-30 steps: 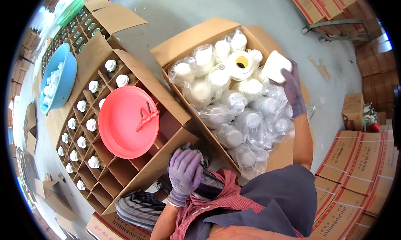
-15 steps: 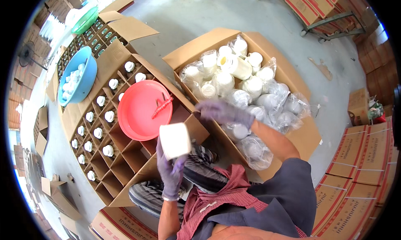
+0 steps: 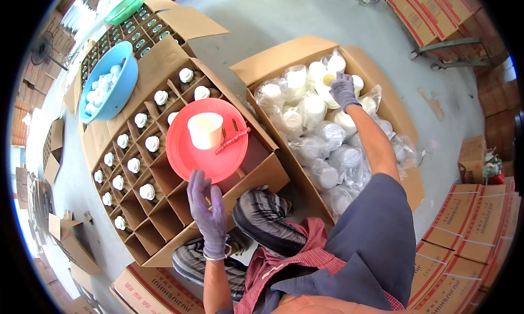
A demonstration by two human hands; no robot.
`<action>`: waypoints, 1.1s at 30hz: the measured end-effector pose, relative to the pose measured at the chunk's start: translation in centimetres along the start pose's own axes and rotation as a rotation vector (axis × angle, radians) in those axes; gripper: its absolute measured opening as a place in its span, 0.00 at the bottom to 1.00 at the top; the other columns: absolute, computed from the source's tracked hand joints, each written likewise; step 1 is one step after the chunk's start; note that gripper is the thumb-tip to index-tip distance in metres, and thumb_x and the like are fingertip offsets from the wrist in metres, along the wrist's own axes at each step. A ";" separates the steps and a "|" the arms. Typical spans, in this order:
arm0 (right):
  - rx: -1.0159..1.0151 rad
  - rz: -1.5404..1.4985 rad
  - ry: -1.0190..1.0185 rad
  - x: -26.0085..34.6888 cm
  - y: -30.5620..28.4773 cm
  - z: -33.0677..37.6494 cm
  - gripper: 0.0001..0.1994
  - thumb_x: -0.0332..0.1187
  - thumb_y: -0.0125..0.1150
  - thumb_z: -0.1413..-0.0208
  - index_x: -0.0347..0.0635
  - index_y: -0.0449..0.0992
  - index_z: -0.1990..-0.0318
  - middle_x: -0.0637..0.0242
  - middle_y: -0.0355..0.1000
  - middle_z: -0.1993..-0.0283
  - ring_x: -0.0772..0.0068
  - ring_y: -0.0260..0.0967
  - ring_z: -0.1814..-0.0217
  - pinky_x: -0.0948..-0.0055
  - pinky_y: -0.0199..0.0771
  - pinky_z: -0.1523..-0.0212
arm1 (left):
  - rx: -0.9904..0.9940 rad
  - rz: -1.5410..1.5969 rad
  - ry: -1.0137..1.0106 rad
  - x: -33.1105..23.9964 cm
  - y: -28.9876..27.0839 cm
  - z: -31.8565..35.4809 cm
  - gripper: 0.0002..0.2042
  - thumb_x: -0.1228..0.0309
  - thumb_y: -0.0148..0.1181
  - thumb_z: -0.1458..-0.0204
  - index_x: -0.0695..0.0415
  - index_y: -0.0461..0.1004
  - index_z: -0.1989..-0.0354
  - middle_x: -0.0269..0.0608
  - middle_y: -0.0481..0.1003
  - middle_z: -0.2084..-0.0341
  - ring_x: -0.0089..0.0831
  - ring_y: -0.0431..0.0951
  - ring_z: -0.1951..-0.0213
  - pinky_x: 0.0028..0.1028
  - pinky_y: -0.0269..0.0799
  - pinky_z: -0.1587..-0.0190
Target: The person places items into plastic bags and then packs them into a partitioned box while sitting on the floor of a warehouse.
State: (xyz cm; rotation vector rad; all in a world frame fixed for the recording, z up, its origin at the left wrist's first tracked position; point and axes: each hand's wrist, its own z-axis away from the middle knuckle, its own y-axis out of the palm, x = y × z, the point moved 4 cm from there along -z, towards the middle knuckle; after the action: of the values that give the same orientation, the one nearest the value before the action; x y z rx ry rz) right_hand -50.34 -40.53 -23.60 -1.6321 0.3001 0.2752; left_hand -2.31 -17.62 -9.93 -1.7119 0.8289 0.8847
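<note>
Picking up looks like the step now: my right hand is at the yellow-mouthed white container, upper right of centre, grip unclear, my left hand spread wide below the pink basin, and next seems to need a firm hold.

Worn on the head, one wide fisheye looks steeply down.

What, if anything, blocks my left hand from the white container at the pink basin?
Nothing visible blocks the left hand from the white container; only the near side of the pink basin shows between them. The red stick-shaped thing is off to the right.
</note>
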 end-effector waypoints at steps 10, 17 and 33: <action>-0.129 -1.888 0.330 3.8 -24.0 22.9 0.12 0.30 0.61 0.44 0.34 0.74 0.54 0.63 0.70 0.49 0.76 0.67 0.53 0.73 0.69 0.52 | 0.120 0.760 -0.180 -3.6 1.3 5.3 0.30 0.68 0.54 0.39 0.61 0.52 0.30 0.48 0.61 0.36 0.36 0.62 0.35 0.34 0.57 0.34; 0.755 -1.827 -0.413 17.0 -23.4 32.1 0.15 0.31 0.54 0.36 0.37 0.74 0.44 0.63 0.74 0.47 0.75 0.68 0.43 0.73 0.63 0.38 | -0.225 1.012 0.081 1.2 -12.4 7.1 0.35 0.39 0.37 0.38 0.65 0.72 0.52 0.53 0.71 0.46 0.41 0.70 0.44 0.42 0.65 0.39; -0.471 -1.252 -0.838 29.0 -36.5 38.2 0.14 0.34 0.67 0.52 0.56 0.78 0.55 0.75 0.73 0.61 0.69 0.70 0.57 0.62 0.64 0.52 | 0.142 0.481 0.038 2.5 -10.9 14.6 0.18 0.65 0.39 0.37 0.66 0.73 0.55 0.52 0.77 0.53 0.38 0.76 0.49 0.32 0.70 0.44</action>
State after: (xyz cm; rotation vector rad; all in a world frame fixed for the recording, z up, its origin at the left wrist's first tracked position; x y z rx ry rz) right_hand -10.26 -0.60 -2.99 -1.6916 -1.4703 0.0278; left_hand 5.64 -1.05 -10.49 -1.4300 1.3301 1.0819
